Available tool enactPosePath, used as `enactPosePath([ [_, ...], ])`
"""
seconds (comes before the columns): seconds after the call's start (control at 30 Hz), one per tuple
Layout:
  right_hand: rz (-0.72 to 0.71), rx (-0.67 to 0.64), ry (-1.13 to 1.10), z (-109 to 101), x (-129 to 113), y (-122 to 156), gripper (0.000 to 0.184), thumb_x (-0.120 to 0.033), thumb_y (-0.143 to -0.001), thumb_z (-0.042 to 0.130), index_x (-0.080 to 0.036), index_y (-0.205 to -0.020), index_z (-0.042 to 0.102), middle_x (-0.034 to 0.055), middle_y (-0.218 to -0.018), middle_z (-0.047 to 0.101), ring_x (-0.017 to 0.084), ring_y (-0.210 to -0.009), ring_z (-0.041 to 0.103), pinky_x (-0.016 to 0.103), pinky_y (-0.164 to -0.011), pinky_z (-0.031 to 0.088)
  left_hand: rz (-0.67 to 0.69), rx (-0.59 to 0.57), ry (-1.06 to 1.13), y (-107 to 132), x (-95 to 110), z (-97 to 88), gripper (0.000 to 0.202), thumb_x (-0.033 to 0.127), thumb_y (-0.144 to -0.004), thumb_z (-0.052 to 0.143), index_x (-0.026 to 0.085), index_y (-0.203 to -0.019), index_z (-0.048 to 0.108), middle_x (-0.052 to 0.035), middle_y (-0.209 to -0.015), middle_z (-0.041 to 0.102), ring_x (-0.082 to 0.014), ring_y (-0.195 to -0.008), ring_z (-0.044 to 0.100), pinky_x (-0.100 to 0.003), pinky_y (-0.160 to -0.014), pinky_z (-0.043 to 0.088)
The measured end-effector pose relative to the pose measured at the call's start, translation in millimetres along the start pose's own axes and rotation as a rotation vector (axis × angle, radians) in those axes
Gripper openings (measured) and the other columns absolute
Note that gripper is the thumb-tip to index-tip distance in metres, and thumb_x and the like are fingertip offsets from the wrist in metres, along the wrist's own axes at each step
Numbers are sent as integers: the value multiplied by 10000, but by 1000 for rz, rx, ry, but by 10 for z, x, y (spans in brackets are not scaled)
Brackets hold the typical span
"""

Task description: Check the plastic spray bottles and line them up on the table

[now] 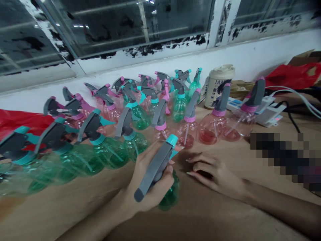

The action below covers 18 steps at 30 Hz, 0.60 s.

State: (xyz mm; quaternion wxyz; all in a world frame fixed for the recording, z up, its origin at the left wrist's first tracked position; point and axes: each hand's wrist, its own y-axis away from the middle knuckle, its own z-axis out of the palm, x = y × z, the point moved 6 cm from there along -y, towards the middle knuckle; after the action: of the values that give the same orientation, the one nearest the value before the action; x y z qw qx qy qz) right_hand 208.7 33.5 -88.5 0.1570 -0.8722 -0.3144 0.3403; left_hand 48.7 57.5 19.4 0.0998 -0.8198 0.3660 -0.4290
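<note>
The green spray bottle point(171, 194) is at the front middle of the table point(200, 217), in the left hand point(140, 177), whose fingers are clamped around its neck. Its grey trigger head lies on a slanting long axis: the blunt back end is toward the person, and the teal nozzle point(172, 140) points away and to the right. I cannot tell whether its base touches the table. The right hand point(215, 172) is just beside it, fingers loosely bent and apart from the bottle, with nothing visible in the grip.

To the left, a row of teal-collared bottles point(112, 154) contains green liquid. Ahead and to the right, pink-collared bottles point(209, 132) hold a little red liquid. These stand in front of a crowded mixed group point(137, 115), hiding it in part. Farther right are a lidded coffee cup point(215, 90), a white power strip point(269, 115) and a red plastic bag point(293, 75).
</note>
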Motion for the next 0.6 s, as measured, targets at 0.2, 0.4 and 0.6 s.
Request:
enactPosePath([
  [0.2,0,4,7,-1,6,3,129,-230,-887,510,-213,-909,636,71,-1044,620,170,-978,601,328,-817,523,24,-62,-21,-33,54,-47,200,144,-691,421,253,-814,535,2,-680,529,-176,-587,531,-319,-564,487],
  [0.4,-7,-3,14,4,7,-1,153,-236,-888,506,-218,-907,656,68,-1039,632,176,-986,603,333,-815,525,7,-89,25,-14,39,-28,221,127,-677,442,251,-835,534,-4,-739,565,-170,-617,564,-319,-605,498],
  [0.6,9,-8,9,-1,4,-3,150,-230,-885,511,-215,-896,660,68,-1051,625,177,-998,598,335,-833,518,31,-74,5,-26,58,-41,176,133,-704,428,249,-809,509,-6,-731,573,-174,-621,573,-317,-597,493],
])
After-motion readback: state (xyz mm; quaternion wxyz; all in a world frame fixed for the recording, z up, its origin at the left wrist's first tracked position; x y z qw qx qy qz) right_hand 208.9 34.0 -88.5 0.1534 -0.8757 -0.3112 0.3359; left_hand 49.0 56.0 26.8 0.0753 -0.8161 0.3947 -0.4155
